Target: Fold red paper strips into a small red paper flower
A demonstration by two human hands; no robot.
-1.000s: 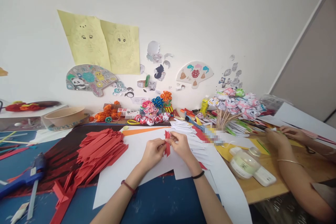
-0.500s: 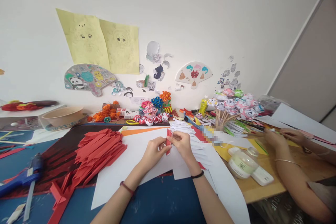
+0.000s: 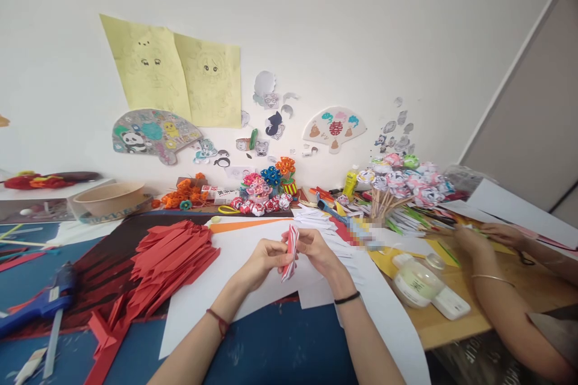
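Note:
A narrow folded red-and-white paper piece (image 3: 289,255) stands nearly upright over the white sheets. My left hand (image 3: 266,258) pinches it from the left, thumb and fingers closed on its middle. From the right, my right hand (image 3: 313,248) has its fingers closed at the upper edge of the same piece; its fingertips are partly hidden behind the paper. Left of my hands lies a heap of folded red paper strips (image 3: 174,258). White paper strips (image 3: 343,252) are spread to the right, on the large white sheet (image 3: 203,289).
A blue glue gun (image 3: 58,295) lies at far left near a brush (image 3: 31,366). A clear jar (image 3: 418,281) and a white case (image 3: 451,302) stand at right. Paper flowers (image 3: 401,180) line the back. Another person's hands (image 3: 474,240) work at the far right.
The paper piece has turned and tilted, now showing red and white layered edges. My right hand has shifted slightly right and its fingers have moved along the piece.

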